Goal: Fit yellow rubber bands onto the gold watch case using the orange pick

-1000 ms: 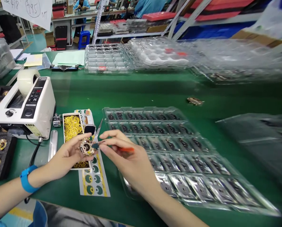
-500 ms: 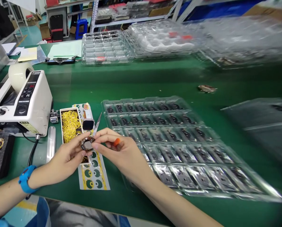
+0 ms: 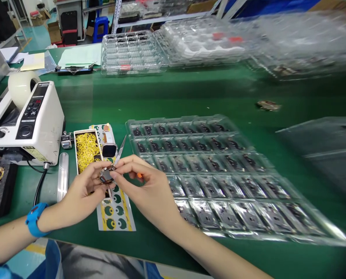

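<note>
Near the sticker sheet, my left hand [image 3: 84,192] grips a small round electronic module [image 3: 107,175] with a grey disc face and a dark, coppery rim. My right hand [image 3: 145,186] pinches that module's right edge between thumb and fingertips. A small orange piece [image 3: 139,175] shows among the right hand's curled fingers; what it belongs to is hidden. Just beyond the fingertips a pointed metal blade [image 3: 120,149] sticks up, its lower end hidden. Behind the left hand stands a white box [image 3: 76,155] of yellow rings [image 3: 87,149]. Partly under the hands lies the sticker sheet [image 3: 128,217].
At left are a white tape dispenser [image 3: 52,128], a metal strip [image 3: 63,176] and a black foam tray [image 3: 9,190] with round gold parts. A clear compartment tray [image 3: 190,172] of dark parts fills the right. More clear trays [image 3: 196,42] line the back.
The view has shifted slightly. Both hands keep hold of the round module, and the right thumb and fingers have moved a little at its edge.
</note>
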{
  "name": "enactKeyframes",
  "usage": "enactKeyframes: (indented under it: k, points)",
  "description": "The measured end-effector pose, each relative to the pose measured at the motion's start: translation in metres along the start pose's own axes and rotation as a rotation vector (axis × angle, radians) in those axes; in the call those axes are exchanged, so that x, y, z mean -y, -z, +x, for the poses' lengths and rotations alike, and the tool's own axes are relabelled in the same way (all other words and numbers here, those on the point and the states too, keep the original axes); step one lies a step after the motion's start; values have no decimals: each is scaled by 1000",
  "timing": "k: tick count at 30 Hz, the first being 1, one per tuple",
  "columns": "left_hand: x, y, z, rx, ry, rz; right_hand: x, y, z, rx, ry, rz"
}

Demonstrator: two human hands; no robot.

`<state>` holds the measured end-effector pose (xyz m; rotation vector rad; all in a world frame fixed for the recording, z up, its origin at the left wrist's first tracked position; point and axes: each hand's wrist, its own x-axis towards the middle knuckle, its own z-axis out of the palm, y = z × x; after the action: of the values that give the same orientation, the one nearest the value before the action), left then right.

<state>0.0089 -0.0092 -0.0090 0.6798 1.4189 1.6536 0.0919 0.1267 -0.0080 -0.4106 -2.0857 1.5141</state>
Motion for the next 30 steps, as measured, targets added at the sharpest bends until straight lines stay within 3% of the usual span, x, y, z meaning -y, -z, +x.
enactKeyframes:
  k: [23,30]
  points:
    - [4,-6,3,-92,-3,0,-6,-7,-3,-46,54,-24]
    - [3,-7,8,-203,-6,33,-13,-12,-7,-86,228,-203]
